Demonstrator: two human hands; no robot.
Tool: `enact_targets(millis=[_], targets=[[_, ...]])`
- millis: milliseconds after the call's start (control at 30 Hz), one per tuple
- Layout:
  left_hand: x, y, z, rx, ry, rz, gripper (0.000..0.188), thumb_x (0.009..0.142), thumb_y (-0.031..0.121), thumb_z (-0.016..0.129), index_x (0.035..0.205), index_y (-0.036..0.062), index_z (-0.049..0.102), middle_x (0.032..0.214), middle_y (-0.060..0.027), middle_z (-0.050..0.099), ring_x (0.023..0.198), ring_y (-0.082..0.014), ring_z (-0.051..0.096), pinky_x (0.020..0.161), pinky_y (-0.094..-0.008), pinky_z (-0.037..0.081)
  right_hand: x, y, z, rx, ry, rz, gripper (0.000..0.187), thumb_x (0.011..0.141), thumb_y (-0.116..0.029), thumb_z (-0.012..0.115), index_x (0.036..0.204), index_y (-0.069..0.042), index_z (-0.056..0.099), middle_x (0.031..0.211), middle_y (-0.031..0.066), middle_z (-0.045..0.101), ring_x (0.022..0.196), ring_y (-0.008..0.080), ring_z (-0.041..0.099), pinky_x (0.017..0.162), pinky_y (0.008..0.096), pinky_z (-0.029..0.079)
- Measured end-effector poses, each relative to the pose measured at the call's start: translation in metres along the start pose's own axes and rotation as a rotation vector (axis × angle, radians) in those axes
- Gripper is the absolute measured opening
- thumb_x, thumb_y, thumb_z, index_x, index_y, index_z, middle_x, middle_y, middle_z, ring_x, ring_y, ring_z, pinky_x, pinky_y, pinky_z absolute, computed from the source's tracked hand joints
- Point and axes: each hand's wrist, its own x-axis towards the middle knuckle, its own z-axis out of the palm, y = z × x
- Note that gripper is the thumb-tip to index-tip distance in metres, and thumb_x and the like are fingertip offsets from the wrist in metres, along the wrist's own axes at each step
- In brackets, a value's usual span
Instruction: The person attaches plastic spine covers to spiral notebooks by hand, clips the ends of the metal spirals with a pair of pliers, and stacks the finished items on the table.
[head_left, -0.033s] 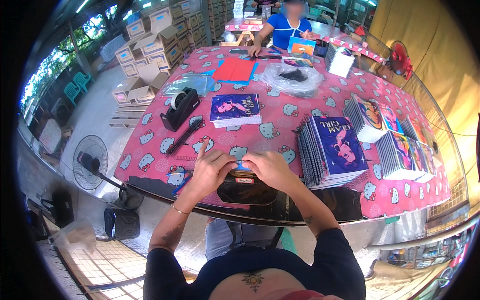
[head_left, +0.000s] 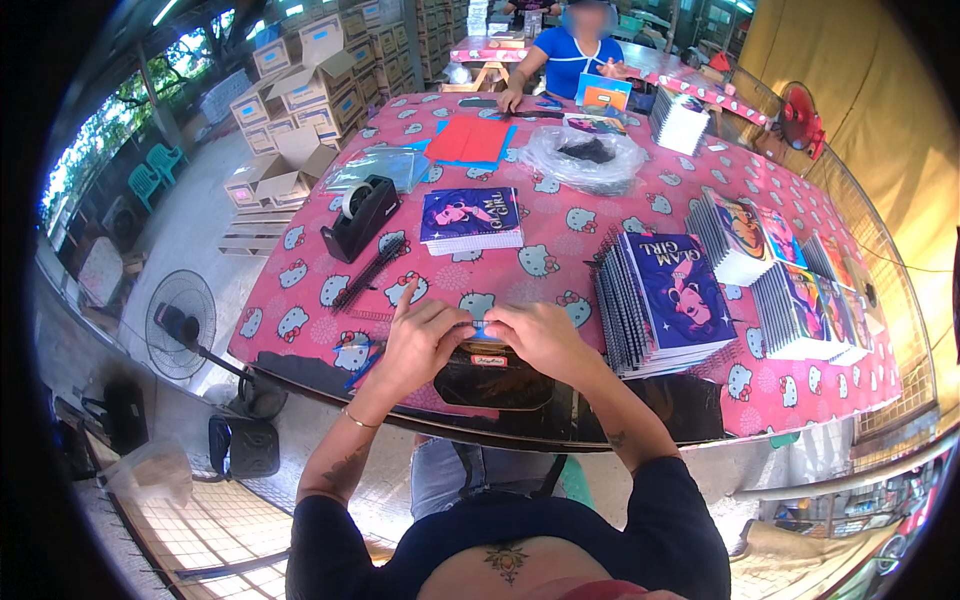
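Observation:
Side by side near the table's front edge, my left hand and my right hand are pinched, fingertips almost meeting. Between them shows a bit of a small blue piece, mostly covered by the fingers. Just below lies a flat, glossy black item with cut corners and a small red-edged label; its kind is unclear. To my right stands a tall stack of spiral notebooks with purple covers. Beyond my hands is a shorter notebook stack. Loose black binding coils lie left of it.
A black tape dispenser stands at left, near clear plastic sleeves and red sheets. A plastic bag of black material lies farther back. More notebooks fill the right side. A co-worker sits across the table.

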Motion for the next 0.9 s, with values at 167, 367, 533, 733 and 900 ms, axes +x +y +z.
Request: enact_targets(millis=[167,367,533,733,900], targets=[[0.0,0.005,0.002,0.154,-0.05,0.083,0.023,0.086,0.026,0.075,0.103,0.011,0.071,0.091,-0.0031,0.07,0.09,-0.0224,0.068,0.118,-0.0563,0.024,-0.036,0.02,-0.022,0.372,0.123,0.14,0.043,0.083,-0.016,0.08,0.123,-0.006,0.067,0.107,0.0128,0.072,0.092,0.0239,0.071,0.079,0.0343,0.055],[-0.001,0.024,0.033,0.338,-0.052,-0.017,0.066,0.091,0.049,0.061,0.137,0.0016,0.052,0.146,-0.0185,0.047,0.135,-0.0354,0.045,0.116,-0.0652,0.016,-0.055,0.041,0.026,0.73,0.309,0.363,0.025,0.088,-0.01,0.077,0.111,0.0,0.071,0.096,0.0039,0.072,0.088,0.0084,0.064,0.079,0.0241,0.05],[-0.035,0.031,0.055,0.408,-0.086,-0.125,0.082,0.098,0.057,0.043,0.152,-0.0036,0.034,0.16,-0.0224,0.031,0.151,-0.039,0.025,0.117,-0.0661,0.014,-0.055,0.035,0.037,0.744,0.369,0.355,0.021,0.089,-0.011,0.077,0.105,0.002,0.072,0.095,0.0044,0.073,0.086,0.0073,0.063,0.078,0.0239,0.05],[-0.031,0.025,0.055,0.359,-0.015,-0.125,0.076,0.102,0.049,0.042,0.153,-0.0053,0.029,0.161,-0.025,0.027,0.152,-0.041,0.021,0.117,-0.0671,0.008,-0.05,0.028,0.037,0.765,0.398,0.429,0.021,0.09,-0.01,0.075,0.107,0.003,0.071,0.098,0.0076,0.073,0.087,0.0098,0.066,0.077,0.0245,0.051],[-0.023,-0.002,0.04,0.474,-0.037,0.056,0.074,0.095,0.044,0.059,0.156,0.0107,0.032,0.16,-0.0208,0.032,0.15,-0.0355,0.027,0.119,-0.064,0.006,-0.05,0.031,0.04,0.818,0.391,0.451,0.022,0.091,-0.011,0.074,0.108,0.002,0.071,0.101,0.0091,0.073,0.089,0.0116,0.067,0.079,0.0254,0.053]])
